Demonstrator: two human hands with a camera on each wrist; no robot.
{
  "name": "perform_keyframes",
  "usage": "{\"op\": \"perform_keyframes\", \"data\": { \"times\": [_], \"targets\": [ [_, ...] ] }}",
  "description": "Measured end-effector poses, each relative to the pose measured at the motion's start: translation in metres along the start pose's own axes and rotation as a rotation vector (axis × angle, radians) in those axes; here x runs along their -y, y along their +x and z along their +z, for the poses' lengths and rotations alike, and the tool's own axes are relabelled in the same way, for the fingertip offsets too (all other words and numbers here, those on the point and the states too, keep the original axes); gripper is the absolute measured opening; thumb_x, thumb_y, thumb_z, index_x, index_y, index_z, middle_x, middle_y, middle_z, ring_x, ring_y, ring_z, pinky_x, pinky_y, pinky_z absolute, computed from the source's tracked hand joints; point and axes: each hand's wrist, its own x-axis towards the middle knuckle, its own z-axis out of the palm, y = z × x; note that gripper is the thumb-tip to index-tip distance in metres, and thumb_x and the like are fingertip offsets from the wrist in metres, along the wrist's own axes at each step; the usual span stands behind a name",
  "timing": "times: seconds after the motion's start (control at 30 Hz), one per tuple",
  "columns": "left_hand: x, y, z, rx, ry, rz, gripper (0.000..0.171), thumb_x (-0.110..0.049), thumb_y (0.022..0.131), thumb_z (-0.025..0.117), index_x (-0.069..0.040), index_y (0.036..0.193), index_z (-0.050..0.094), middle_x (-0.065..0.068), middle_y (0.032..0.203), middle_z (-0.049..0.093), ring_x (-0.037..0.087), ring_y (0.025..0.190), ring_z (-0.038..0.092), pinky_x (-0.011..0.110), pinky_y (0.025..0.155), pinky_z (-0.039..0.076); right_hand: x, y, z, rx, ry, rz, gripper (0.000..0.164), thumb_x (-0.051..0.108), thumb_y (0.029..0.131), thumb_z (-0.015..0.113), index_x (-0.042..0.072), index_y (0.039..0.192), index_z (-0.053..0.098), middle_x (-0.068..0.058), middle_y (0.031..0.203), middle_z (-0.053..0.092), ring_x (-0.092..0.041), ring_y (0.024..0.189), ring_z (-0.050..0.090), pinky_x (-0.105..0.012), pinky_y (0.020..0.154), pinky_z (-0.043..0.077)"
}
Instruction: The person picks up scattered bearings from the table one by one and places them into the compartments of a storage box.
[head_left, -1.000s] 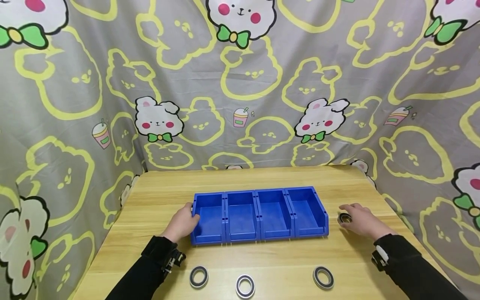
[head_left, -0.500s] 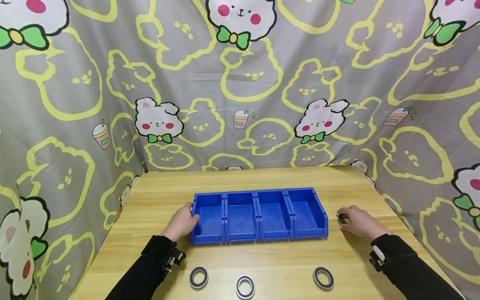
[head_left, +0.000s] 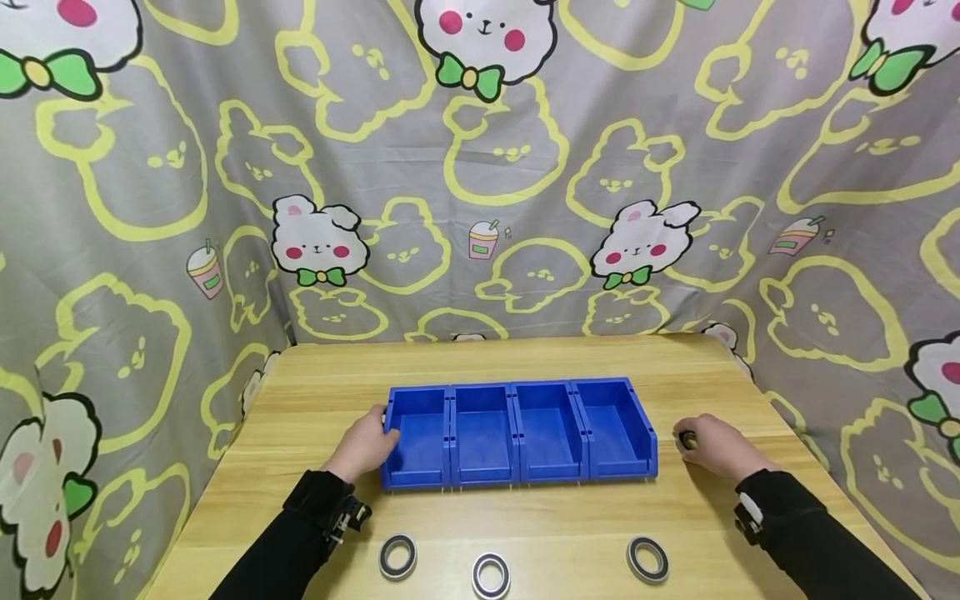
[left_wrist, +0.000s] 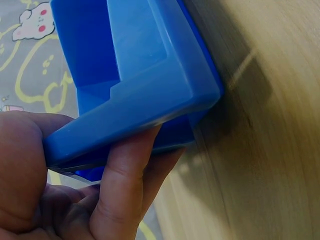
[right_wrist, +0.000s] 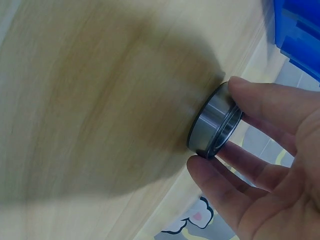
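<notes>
My left hand [head_left: 365,444] grips the side wall of the leftmost blue bin [head_left: 417,478], the end one of several joined in a row. In the left wrist view, fingers [left_wrist: 122,185] curl under the wall of the blue plastic bin [left_wrist: 150,90]. Right of the row, my right hand [head_left: 726,444] pinches a ball bearing [head_left: 685,442]. The right wrist view has this steel bearing [right_wrist: 210,125] tilted between thumb and fingertips, close to the tabletop; whether it touches the wood I cannot tell.
Three more bearings lie flat along the table's near side: one at left [head_left: 397,557], a middle one [head_left: 491,575] and one at right [head_left: 647,558]. A patterned curtain [head_left: 517,275] closes off the back and sides of the wooden table [head_left: 525,525].
My right hand has shifted slightly left with the bearing, and its wrist has moved left too. The left hand and the bins stay nearly where they were.
</notes>
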Motion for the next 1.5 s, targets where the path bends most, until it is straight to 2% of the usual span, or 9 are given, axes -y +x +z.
{"op": "perform_keyframes", "data": {
  "times": [0.13, 0.37, 0.57, 0.7, 0.93, 1.1, 1.17, 1.33, 1.5],
  "targets": [
    [0.001, 0.000, 0.001, 0.003, 0.002, 0.005, 0.056, -0.015, 0.100, 0.054, 0.010, 0.147, 0.036, 0.030, 0.132, 0.057, 0.025, 0.088, 0.062, 0.035, 0.068, 0.051, 0.000, -0.001, 0.002, -0.005, -0.011, 0.000, 0.026, -0.003, 0.073, 0.080, -0.004, 0.098, 0.071, -0.017, 0.094, 0.070, -0.040, 0.091, 0.066, -0.054, 0.083, 0.051],
    [0.001, 0.003, 0.002, -0.006, 0.016, -0.004, 0.057, -0.017, 0.100, 0.054, 0.008, 0.148, 0.036, 0.030, 0.135, 0.055, 0.028, 0.098, 0.063, 0.042, 0.078, 0.054, 0.002, 0.002, 0.001, -0.016, -0.002, -0.005, 0.020, -0.003, 0.074, 0.078, 0.000, 0.092, 0.070, -0.014, 0.091, 0.070, -0.035, 0.087, 0.066, -0.053, 0.080, 0.051],
    [0.002, 0.003, 0.003, -0.012, 0.023, -0.001, 0.057, -0.018, 0.100, 0.054, 0.008, 0.148, 0.037, 0.030, 0.133, 0.056, 0.027, 0.094, 0.064, 0.039, 0.075, 0.053, 0.003, 0.001, -0.006, 0.023, 0.022, 0.025, 0.025, 0.000, 0.073, 0.080, -0.001, 0.096, 0.072, -0.017, 0.095, 0.070, -0.038, 0.091, 0.066, -0.055, 0.080, 0.052],
    [0.002, 0.002, 0.003, -0.012, 0.031, 0.006, 0.057, -0.017, 0.100, 0.054, 0.008, 0.147, 0.037, 0.029, 0.131, 0.058, 0.026, 0.092, 0.064, 0.039, 0.074, 0.053, 0.011, 0.000, -0.017, 0.013, 0.017, 0.023, 0.028, 0.002, 0.074, 0.079, -0.004, 0.100, 0.072, -0.019, 0.096, 0.071, -0.038, 0.091, 0.066, -0.054, 0.080, 0.052],
    [0.000, 0.001, 0.000, -0.004, 0.021, 0.007, 0.057, -0.017, 0.100, 0.053, 0.009, 0.148, 0.035, 0.025, 0.121, 0.061, 0.022, 0.074, 0.060, 0.032, 0.058, 0.045, 0.044, 0.007, -0.048, -0.079, -0.018, -0.092, 0.028, 0.000, 0.072, 0.080, -0.001, 0.099, 0.073, -0.015, 0.093, 0.071, -0.037, 0.089, 0.067, -0.052, 0.078, 0.052],
    [0.000, 0.002, 0.000, -0.004, 0.030, -0.002, 0.057, -0.018, 0.100, 0.053, 0.009, 0.148, 0.036, 0.025, 0.124, 0.061, 0.023, 0.078, 0.060, 0.031, 0.059, 0.045, 0.075, 0.014, -0.064, -0.125, -0.055, -0.129, 0.024, 0.003, 0.077, 0.078, 0.002, 0.101, 0.074, -0.009, 0.092, 0.070, -0.030, 0.085, 0.066, -0.047, 0.075, 0.053],
    [0.001, 0.003, 0.000, -0.005, 0.031, -0.006, 0.057, -0.018, 0.100, 0.053, 0.008, 0.148, 0.036, 0.026, 0.124, 0.060, 0.023, 0.079, 0.060, 0.032, 0.059, 0.045, 0.089, 0.018, -0.068, -0.117, -0.051, -0.122, 0.028, 0.005, 0.077, 0.080, 0.002, 0.104, 0.075, -0.010, 0.094, 0.068, -0.028, 0.085, 0.064, -0.045, 0.073, 0.052],
    [0.002, 0.005, 0.003, -0.004, 0.018, -0.008, 0.058, -0.019, 0.100, 0.053, 0.007, 0.149, 0.035, 0.023, 0.117, 0.061, 0.020, 0.067, 0.058, 0.031, 0.054, 0.043, 0.115, 0.032, -0.071, -0.047, -0.026, -0.100, 0.034, 0.008, 0.077, 0.083, 0.003, 0.110, 0.074, -0.012, 0.100, 0.067, -0.023, 0.081, 0.058, -0.041, 0.072, 0.050],
    [0.003, 0.005, 0.003, -0.006, 0.001, -0.003, 0.058, -0.018, 0.101, 0.053, 0.007, 0.149, 0.034, 0.021, 0.110, 0.061, 0.019, 0.059, 0.054, 0.031, 0.052, 0.041, 0.126, 0.048, -0.056, 0.016, -0.072, -0.102, 0.033, 0.007, 0.079, 0.082, 0.002, 0.110, 0.074, -0.013, 0.102, 0.068, -0.024, 0.087, 0.061, -0.045, 0.080, 0.053]
  ]
}}
